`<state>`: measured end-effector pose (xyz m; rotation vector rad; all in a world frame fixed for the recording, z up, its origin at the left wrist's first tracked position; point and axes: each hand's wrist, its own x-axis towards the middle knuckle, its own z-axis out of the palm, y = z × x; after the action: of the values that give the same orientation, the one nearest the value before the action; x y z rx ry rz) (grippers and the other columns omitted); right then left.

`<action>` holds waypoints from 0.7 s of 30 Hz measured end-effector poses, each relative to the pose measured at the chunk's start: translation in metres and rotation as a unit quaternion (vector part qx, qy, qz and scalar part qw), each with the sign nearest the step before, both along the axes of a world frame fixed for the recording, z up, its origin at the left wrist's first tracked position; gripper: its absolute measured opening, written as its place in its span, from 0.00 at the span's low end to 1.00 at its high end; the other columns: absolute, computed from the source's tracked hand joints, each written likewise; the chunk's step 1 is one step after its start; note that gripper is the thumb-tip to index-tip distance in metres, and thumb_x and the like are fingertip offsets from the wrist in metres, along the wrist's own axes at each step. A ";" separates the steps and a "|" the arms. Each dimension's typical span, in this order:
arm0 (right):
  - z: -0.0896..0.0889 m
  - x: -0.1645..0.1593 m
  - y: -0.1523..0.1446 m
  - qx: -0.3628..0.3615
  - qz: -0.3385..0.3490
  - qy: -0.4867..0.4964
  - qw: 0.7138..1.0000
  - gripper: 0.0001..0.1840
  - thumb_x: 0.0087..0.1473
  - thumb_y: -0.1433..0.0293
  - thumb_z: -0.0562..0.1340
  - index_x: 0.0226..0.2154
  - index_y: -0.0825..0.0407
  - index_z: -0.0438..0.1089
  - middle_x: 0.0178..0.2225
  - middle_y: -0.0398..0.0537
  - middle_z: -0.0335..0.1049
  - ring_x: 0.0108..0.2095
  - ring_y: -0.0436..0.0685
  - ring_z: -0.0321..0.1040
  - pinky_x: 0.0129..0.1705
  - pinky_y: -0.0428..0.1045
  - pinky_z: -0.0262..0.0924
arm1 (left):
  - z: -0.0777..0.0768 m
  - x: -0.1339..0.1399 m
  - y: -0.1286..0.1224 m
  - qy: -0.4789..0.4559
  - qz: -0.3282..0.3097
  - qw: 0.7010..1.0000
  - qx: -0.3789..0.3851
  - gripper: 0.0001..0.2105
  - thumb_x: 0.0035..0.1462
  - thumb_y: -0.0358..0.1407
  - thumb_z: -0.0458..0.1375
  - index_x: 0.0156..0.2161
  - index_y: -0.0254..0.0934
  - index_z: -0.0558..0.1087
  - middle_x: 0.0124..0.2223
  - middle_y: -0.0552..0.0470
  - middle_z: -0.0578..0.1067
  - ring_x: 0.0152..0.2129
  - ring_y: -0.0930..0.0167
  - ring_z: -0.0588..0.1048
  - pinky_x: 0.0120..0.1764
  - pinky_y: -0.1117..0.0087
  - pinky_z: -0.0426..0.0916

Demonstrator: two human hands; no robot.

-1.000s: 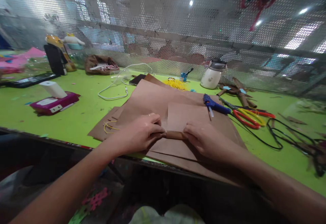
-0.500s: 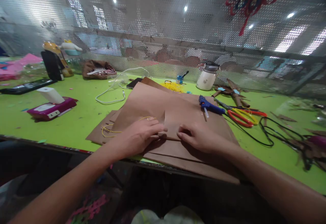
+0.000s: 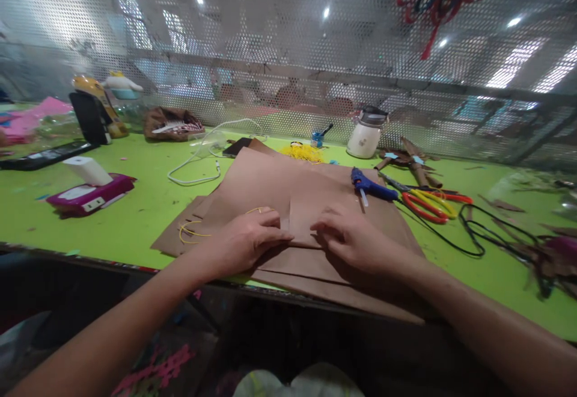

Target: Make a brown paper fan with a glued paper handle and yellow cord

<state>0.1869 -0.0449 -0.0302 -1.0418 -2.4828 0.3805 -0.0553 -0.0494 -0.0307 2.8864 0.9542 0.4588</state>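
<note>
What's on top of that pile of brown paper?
A blue glue gun lies toward the right, yellow strands toward the left, and a smaller brown sheet shows between the left hand and right hand. What the hands cover can't be seen.

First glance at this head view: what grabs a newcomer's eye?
Probably the bright green table, with the left hand and right hand over brown paper at its near edge, mid-picture. Next, the blue glue gun lying on the paper's right side, with red and yellow handles just right of it. Behind the paper, a pile of yellow strands stands out too.
</note>
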 end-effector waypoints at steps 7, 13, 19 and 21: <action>-0.004 -0.004 -0.005 0.043 0.069 -0.054 0.995 0.09 0.58 0.72 0.54 0.34 0.54 0.70 0.34 0.50 0.65 0.35 0.53 0.61 0.38 0.48 0.57 | -0.001 0.000 0.003 -0.014 0.031 0.998 -0.062 0.16 0.63 0.37 0.44 0.44 0.40 0.74 0.36 0.49 0.67 0.33 0.72 0.67 0.37 0.74 0.61; -0.009 -0.006 -0.001 0.049 0.038 -0.091 0.994 0.12 0.60 0.71 0.52 0.34 0.55 0.71 0.33 0.51 0.66 0.34 0.53 0.62 0.37 0.48 0.56 | 0.007 0.003 0.006 -0.016 0.051 0.993 -0.107 0.14 0.62 0.37 0.47 0.44 0.40 0.75 0.36 0.49 0.70 0.34 0.72 0.69 0.37 0.74 0.61; -0.009 -0.003 0.007 0.008 0.034 -0.061 0.998 0.14 0.60 0.69 0.52 0.38 0.55 0.72 0.34 0.52 0.68 0.33 0.53 0.63 0.37 0.48 0.57 | 0.017 0.006 0.011 0.003 0.052 0.989 -0.138 0.14 0.62 0.37 0.47 0.44 0.39 0.74 0.39 0.50 0.73 0.34 0.72 0.71 0.37 0.74 0.62; -0.010 -0.002 0.011 -0.014 0.039 -0.039 0.998 0.13 0.59 0.69 0.54 0.38 0.55 0.73 0.34 0.52 0.69 0.34 0.54 0.64 0.37 0.48 0.57 | 0.018 0.007 0.012 0.010 0.050 0.989 -0.139 0.14 0.62 0.36 0.46 0.43 0.39 0.74 0.39 0.50 0.73 0.34 0.71 0.71 0.37 0.73 0.62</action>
<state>0.1851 -0.0341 -0.0403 -0.9903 -2.6009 0.4058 -0.0480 -0.0379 -0.0130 2.6078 1.0749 0.2768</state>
